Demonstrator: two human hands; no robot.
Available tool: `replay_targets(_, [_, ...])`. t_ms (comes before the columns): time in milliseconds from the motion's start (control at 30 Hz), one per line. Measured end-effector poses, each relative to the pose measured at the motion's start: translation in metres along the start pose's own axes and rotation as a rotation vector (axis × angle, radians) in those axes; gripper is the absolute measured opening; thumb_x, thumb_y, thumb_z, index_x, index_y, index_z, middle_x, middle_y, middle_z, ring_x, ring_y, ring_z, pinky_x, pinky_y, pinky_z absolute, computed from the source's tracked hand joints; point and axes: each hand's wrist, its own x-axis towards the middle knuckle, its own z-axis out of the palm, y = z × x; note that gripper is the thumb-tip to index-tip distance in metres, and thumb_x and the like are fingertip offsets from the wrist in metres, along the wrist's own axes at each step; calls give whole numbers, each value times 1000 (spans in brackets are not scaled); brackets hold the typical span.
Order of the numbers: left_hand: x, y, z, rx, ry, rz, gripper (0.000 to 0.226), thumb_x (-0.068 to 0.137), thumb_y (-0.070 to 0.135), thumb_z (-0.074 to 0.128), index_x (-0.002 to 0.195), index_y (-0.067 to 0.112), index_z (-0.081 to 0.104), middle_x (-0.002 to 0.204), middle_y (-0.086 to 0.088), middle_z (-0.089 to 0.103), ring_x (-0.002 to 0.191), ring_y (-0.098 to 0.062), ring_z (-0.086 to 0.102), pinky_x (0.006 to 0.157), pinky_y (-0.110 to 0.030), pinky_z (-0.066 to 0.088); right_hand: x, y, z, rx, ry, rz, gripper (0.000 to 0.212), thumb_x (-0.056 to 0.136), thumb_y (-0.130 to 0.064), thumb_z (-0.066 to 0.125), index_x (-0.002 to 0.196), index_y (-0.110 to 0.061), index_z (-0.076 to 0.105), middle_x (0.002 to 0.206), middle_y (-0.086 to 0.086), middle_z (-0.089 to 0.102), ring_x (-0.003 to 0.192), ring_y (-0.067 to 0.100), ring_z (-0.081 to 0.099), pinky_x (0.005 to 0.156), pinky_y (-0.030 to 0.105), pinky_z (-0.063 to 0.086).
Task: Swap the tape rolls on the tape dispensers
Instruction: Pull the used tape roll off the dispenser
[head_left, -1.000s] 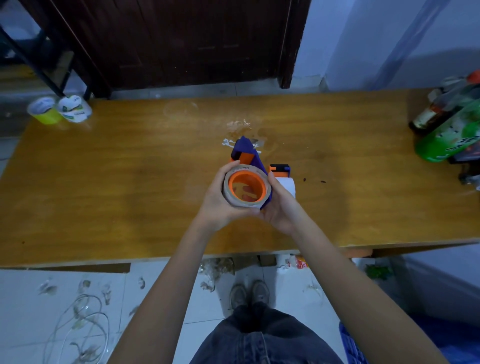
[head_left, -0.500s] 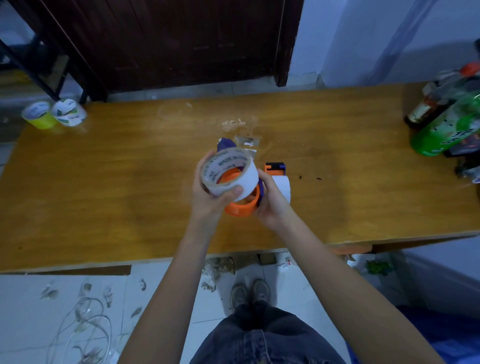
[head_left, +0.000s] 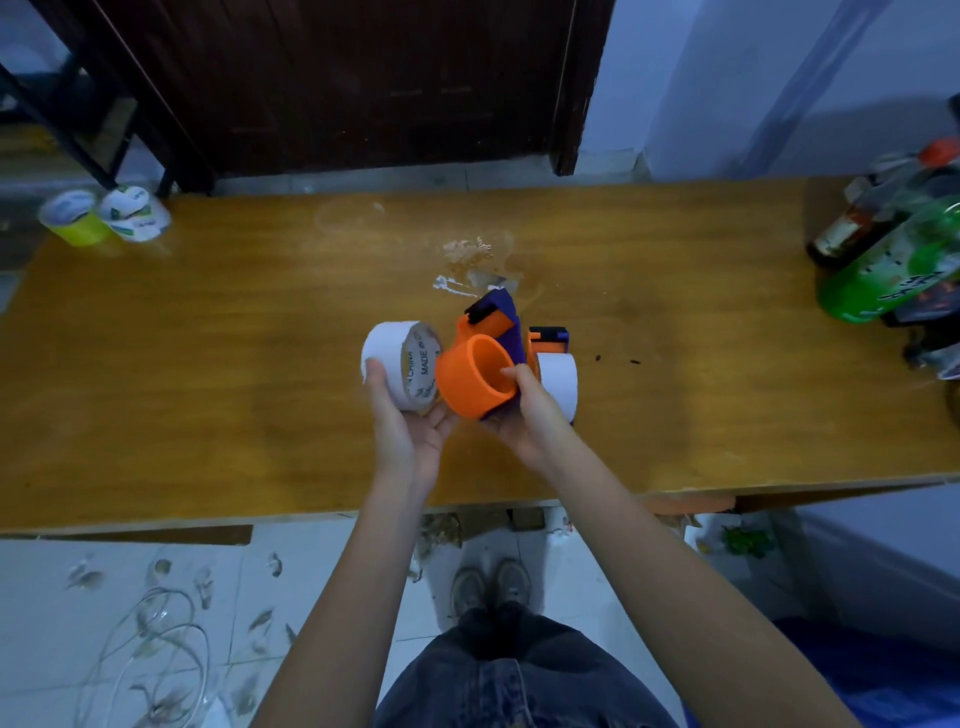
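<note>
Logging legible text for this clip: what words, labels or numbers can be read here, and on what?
"MADE IN CHINA": printed inside the cardboard core of the tape roll held by the left hand.
Green bottle at the table's right end: dark label characters, too blurred to read.
White cup at the far left corner: green print, too small to read.
Yellow cup beside it: no readable text.

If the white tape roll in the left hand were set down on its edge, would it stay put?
Probably not: the white tape roll is round, so it would likely roll on the smooth wooden table. Laid flat it should sit stable. It looks rigid and light.
</note>
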Motion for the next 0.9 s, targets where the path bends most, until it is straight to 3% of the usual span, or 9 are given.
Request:
replay_targets(100, [8,3,1,-1,-22,12,50,92,57,33,111,18,59,98,-5,69,85,-19,69,71,-35,58,4,5,2,-314,131,9,27,95,-25,42,117,-10,49,106,15,59,89,23,62,67,34,58])
replay_targets(200, [18,3,2,126,11,63,51,91,52,41,123,15,54,96,-3,67,77,-16,68,63,-33,58,7,10,0,-449,220,8,19,95,-23,44,106,-9,51,85,9,61,64,16,62,47,24,51])
replay_targets(267, [22,-1,2,203,21,96,45,91,48,44,122,17,52,96,-3,65,77,-16,65,66,-34,55,10,15,-1,-447,261,20,15,95,-21,47,100,-7,52,76,9,61,56,15,59,41,21,46])
replay_targets(333, [25,-6,2,242,12,114,36,93,46,43,116,21,54,95,-2,66,79,-16,64,68,-34,53,13,19,0,-378,276,47,16,92,-19,52,99,-5,55,73,10,61,56,15,58,42,20,47])
replay_targets(467, [33,-12,-2,297,7,98,21,91,46,51,101,28,56,95,-1,66,84,-19,64,75,-38,53,16,27,1,-201,281,114,21,92,-20,52,108,-7,54,87,12,63,72,21,62,62,29,56])
replay_targets(567, [37,-17,-10,321,43,102,44,74,55,61,105,25,53,99,-4,64,86,-20,63,75,-38,53,17,31,2,-10,271,117,32,91,-20,51,121,-7,52,110,17,61,93,28,62,67,34,56])
replay_targets(633, [36,-21,-14,337,32,106,55,69,58,61,111,22,52,107,-9,63,96,-24,62,82,-41,52,17,31,5,84,257,102,35,90,-21,52,122,-7,53,106,16,61,94,26,61,66,35,55])
replay_targets(800, [35,-33,-20,411,54,62,99,54,74,68,130,13,47,126,-19,58,113,-34,58,93,-50,50,17,34,6,152,292,42,18,91,-20,46,102,-11,57,98,12,59,90,22,57,75,35,55])
replay_targets(900, [34,-38,-21,409,76,50,102,54,76,67,131,14,46,127,-18,57,115,-33,57,96,-52,48,15,35,6,155,295,22,14,92,-19,43,89,-15,56,95,11,59,91,22,57,88,37,51])
